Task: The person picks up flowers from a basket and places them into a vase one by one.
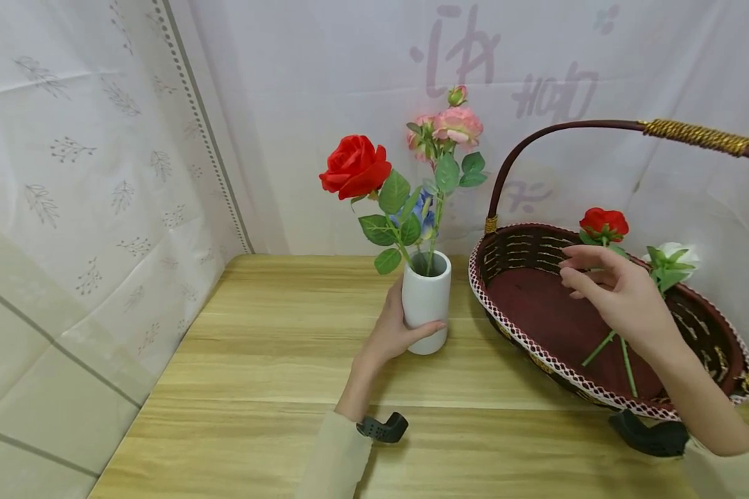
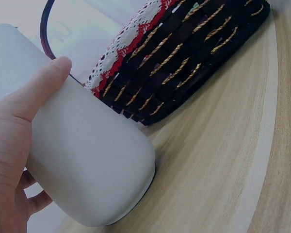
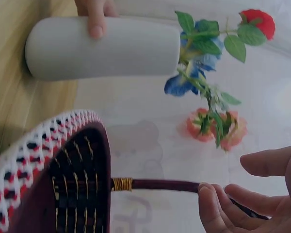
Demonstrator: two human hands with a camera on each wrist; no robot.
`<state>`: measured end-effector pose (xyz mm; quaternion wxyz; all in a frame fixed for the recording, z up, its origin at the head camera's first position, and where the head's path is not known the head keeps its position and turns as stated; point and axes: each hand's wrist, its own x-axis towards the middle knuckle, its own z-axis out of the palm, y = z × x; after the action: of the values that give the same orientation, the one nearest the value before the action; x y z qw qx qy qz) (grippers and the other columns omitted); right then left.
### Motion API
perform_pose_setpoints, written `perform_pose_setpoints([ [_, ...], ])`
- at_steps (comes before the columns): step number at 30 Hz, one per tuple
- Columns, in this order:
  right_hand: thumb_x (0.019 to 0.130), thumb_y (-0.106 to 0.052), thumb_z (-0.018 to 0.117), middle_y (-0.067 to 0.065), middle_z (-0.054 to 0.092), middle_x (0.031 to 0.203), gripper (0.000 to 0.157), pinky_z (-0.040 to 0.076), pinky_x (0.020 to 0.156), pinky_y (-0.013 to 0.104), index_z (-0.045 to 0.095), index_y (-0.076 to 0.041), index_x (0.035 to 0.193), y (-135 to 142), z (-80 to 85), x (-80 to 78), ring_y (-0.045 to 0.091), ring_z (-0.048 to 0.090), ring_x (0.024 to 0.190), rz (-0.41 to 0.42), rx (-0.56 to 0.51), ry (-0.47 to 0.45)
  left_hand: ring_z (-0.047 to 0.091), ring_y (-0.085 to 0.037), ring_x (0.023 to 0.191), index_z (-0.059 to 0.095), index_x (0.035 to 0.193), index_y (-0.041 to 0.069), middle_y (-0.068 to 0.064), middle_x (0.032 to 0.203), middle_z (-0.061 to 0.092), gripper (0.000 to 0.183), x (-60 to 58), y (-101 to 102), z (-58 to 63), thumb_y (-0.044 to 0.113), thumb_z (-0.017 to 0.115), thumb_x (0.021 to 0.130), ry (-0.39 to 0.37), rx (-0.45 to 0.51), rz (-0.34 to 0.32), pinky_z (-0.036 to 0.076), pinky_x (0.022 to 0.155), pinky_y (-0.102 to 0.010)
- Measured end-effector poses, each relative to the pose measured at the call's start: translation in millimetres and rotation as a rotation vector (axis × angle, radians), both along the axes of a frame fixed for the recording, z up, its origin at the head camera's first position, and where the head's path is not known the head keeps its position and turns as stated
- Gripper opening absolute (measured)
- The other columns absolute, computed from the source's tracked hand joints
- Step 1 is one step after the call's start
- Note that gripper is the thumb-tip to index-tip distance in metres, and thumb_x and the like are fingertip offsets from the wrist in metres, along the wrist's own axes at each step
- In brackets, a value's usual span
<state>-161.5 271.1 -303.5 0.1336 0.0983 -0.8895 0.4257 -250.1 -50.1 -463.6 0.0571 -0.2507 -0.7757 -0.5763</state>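
A white vase (image 1: 426,305) stands on the wooden table, and my left hand (image 1: 392,329) grips it round the side, thumb across the front. In it are a red rose (image 1: 356,166) leaning left, pink flowers (image 1: 458,127) on a taller stem, and a blue flower (image 3: 182,83) lower down. My right hand (image 1: 624,298) hovers over the basket with loosely bent fingers and nothing between them, as the right wrist view also shows. Beneath it, a second red rose (image 1: 604,222) and a white flower (image 1: 675,263) lie in the basket, their stems crossing; the hand partly hides them.
The dark woven basket (image 1: 518,333) with lace trim stands right of the vase, its tall arched handle (image 1: 568,127) rising above it. Behind the wooden table (image 1: 274,360) hangs a pale printed curtain (image 1: 324,90); another patterned cloth (image 1: 87,173) covers the left side.
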Motion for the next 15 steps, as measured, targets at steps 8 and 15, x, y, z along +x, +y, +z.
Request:
perform_pose_setpoints([
  [8,0.103,-0.021,0.06,-0.02,0.063,0.104,0.029,0.049,0.072,0.012,0.057,-0.022,0.132,29,0.0,-5.8,0.0,0.065,0.08,-0.053,-0.094,-0.049,0.049,-0.015,0.125,0.016,0.159,0.033,0.002,0.144,0.042,0.108,-1.7,0,1.5,0.028,0.089,0.079,0.02,0.007,-0.016,0.044,0.102,-0.043],
  [15,0.103,-0.019,0.06,-0.024,0.064,0.101,0.022,0.049,0.069,0.012,0.057,-0.033,0.12,50,-0.6,-12.6,-0.002,0.066,0.079,-0.086,-0.218,-0.073,0.048,-0.021,0.126,0.016,0.161,0.023,-0.005,0.145,0.041,0.107,4.7,0,9.1,0.026,0.088,0.081,0.015,0.016,-0.008,0.044,0.101,-0.046],
])
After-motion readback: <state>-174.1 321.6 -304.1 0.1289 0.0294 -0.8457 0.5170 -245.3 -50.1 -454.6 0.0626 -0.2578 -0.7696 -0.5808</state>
